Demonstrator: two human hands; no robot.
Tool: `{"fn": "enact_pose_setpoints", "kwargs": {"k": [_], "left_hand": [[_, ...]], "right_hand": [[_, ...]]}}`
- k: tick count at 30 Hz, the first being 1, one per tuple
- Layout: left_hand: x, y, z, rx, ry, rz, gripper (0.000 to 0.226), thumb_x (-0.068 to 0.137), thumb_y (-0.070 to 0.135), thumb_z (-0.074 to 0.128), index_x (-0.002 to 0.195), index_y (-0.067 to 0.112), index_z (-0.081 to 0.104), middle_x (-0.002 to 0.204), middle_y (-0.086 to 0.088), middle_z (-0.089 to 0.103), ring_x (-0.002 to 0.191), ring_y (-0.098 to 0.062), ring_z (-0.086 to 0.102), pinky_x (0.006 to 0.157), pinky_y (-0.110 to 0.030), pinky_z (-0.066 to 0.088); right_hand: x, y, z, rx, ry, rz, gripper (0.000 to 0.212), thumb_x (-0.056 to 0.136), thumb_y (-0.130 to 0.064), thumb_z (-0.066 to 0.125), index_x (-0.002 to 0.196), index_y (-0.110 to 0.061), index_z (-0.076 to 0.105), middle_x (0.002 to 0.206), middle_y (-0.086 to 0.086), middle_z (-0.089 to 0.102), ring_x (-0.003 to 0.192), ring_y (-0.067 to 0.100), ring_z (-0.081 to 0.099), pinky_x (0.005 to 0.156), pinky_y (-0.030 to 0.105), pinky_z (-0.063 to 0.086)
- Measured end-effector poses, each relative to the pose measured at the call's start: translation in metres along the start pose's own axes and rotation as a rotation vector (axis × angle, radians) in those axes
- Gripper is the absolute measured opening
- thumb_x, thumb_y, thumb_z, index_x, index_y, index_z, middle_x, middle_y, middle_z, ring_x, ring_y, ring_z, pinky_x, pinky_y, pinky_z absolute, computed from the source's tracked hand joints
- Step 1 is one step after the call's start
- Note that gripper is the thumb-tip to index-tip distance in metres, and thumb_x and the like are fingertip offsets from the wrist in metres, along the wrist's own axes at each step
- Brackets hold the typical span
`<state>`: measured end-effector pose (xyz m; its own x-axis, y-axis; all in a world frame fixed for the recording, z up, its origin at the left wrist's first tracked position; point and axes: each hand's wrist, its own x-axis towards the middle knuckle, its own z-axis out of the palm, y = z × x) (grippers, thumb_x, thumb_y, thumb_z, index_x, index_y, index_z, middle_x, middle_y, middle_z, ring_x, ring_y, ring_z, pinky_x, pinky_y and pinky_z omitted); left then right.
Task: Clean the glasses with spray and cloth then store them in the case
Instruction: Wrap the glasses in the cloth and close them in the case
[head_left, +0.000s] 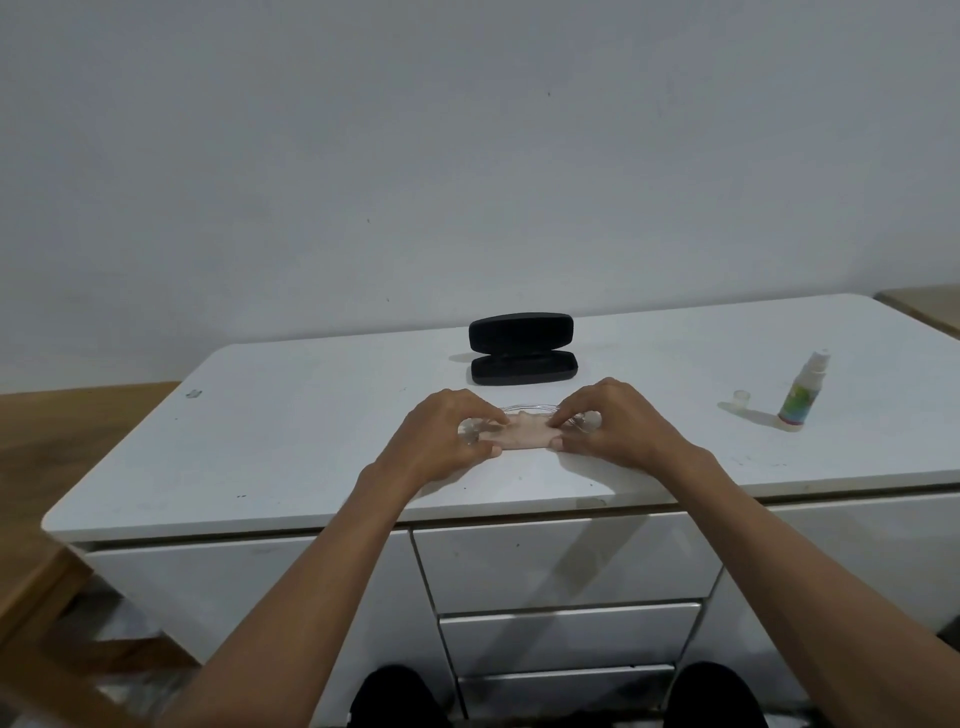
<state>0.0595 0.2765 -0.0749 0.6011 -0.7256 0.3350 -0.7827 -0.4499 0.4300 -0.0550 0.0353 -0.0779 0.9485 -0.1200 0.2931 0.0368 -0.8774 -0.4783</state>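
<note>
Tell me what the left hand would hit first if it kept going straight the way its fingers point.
Probably the right hand: the left hand points rightward along the cloth both pinch. Depth is unclear.

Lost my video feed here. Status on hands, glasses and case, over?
Left hand and right hand both pinching the cloth over the clear glasses on the white cabinet top. Case open behind them, path unobstructed. Spray bottle uncapped, far right.

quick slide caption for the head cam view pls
Both hands, left hand and right hand, hold a pinkish cloth over clear glasses on a white table, open black case behind.
</note>
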Motion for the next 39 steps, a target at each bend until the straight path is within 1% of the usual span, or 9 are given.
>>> {"fn": "enact_pose_setpoints", "kwargs": {"k": [6, 10, 15, 18, 22, 27, 31, 34, 39], "left_hand": [[0.002, -0.003, 0.000, -0.064, -0.026, -0.033, 0.032, 0.078, 0.032, 0.084, 0.109, 0.031, 0.078, 0.110, 0.010, 0.075, 0.098, -0.007, 0.064, 0.081, -0.023, 0.049], [0.002, -0.003, 0.001, -0.107, -0.008, -0.047, 0.036, 0.075, 0.032, 0.084, 0.111, 0.028, 0.079, 0.106, 0.011, 0.075, 0.094, -0.005, 0.065, 0.079, -0.023, 0.054], [0.002, -0.003, 0.002, -0.162, 0.021, -0.059, 0.037, 0.072, 0.029, 0.084, 0.109, 0.027, 0.080, 0.103, 0.012, 0.075, 0.090, -0.006, 0.068, 0.074, -0.020, 0.054], [0.004, -0.005, 0.002, -0.172, 0.040, -0.058, 0.036, 0.071, 0.027, 0.085, 0.107, 0.027, 0.080, 0.101, 0.014, 0.074, 0.089, -0.005, 0.068, 0.072, -0.018, 0.053], [0.010, -0.009, 0.001, -0.175, 0.070, -0.046, 0.037, 0.070, 0.027, 0.085, 0.106, 0.025, 0.080, 0.101, 0.012, 0.074, 0.088, -0.006, 0.068, 0.074, -0.024, 0.057], [0.026, -0.014, 0.000, -0.152, 0.108, -0.009, 0.037, 0.069, 0.021, 0.086, 0.105, 0.020, 0.080, 0.100, 0.005, 0.074, 0.089, -0.013, 0.067, 0.077, -0.027, 0.055], [0.048, -0.019, 0.000, -0.119, 0.122, 0.001, 0.036, 0.070, 0.019, 0.085, 0.105, 0.018, 0.080, 0.097, 0.003, 0.073, 0.087, -0.019, 0.064, 0.076, -0.029, 0.053], [0.065, -0.024, 0.001, -0.103, 0.133, 0.007, 0.036, 0.070, 0.018, 0.084, 0.107, 0.019, 0.080, 0.097, 0.003, 0.073, 0.086, -0.017, 0.063, 0.076, -0.027, 0.050], [0.093, -0.034, 0.003, -0.073, 0.140, 0.025, 0.031, 0.070, 0.019, 0.076, 0.100, 0.026, 0.079, 0.093, 0.006, 0.071, 0.081, -0.014, 0.062, 0.072, -0.027, 0.052]], "right_hand": [[0.001, 0.000, -0.003, 0.001, -0.048, 0.001, 0.025, 0.076, -0.043, 0.085, 0.099, -0.034, 0.082, 0.107, -0.012, 0.075, 0.103, 0.013, 0.064, 0.093, 0.036, 0.052], [0.000, -0.005, -0.005, -0.012, -0.033, -0.012, 0.027, 0.076, -0.040, 0.086, 0.101, -0.029, 0.083, 0.107, -0.008, 0.077, 0.098, 0.013, 0.067, 0.091, 0.032, 0.052], [0.002, -0.008, -0.007, -0.080, -0.013, -0.006, 0.027, 0.077, -0.044, 0.084, 0.102, -0.032, 0.082, 0.108, -0.012, 0.076, 0.094, 0.011, 0.066, 0.084, 0.027, 0.049], [0.006, -0.009, -0.009, -0.069, -0.018, -0.016, 0.028, 0.078, -0.042, 0.085, 0.103, -0.029, 0.081, 0.107, -0.010, 0.075, 0.090, 0.012, 0.065, 0.083, 0.029, 0.051], [0.014, -0.008, -0.012, -0.076, -0.017, -0.054, 0.027, 0.080, -0.036, 0.084, 0.104, -0.025, 0.081, 0.103, -0.008, 0.073, 0.090, 0.013, 0.064, 0.081, 0.030, 0.050], [0.029, -0.007, -0.016, -0.099, -0.008, -0.050, 0.029, 0.078, -0.035, 0.082, 0.106, -0.026, 0.080, 0.109, -0.007, 0.074, 0.096, 0.016, 0.066, 0.086, 0.036, 0.053], [0.049, -0.003, -0.018, -0.149, 0.013, -0.034, 0.027, 0.080, -0.029, 0.080, 0.106, -0.025, 0.079, 0.106, -0.005, 0.075, 0.096, 0.024, 0.062, 0.083, 0.041, 0.053], [0.066, 0.003, -0.018, -0.166, 0.013, -0.014, 0.024, 0.078, -0.024, 0.077, 0.102, -0.027, 0.078, 0.101, -0.006, 0.073, 0.092, 0.025, 0.057, 0.078, 0.046, 0.055], [0.092, 0.013, -0.016, -0.173, 0.025, 0.022, 0.022, 0.080, -0.025, 0.074, 0.101, -0.026, 0.078, 0.105, -0.007, 0.071, 0.093, 0.025, 0.053, 0.077, 0.045, 0.055]]}}
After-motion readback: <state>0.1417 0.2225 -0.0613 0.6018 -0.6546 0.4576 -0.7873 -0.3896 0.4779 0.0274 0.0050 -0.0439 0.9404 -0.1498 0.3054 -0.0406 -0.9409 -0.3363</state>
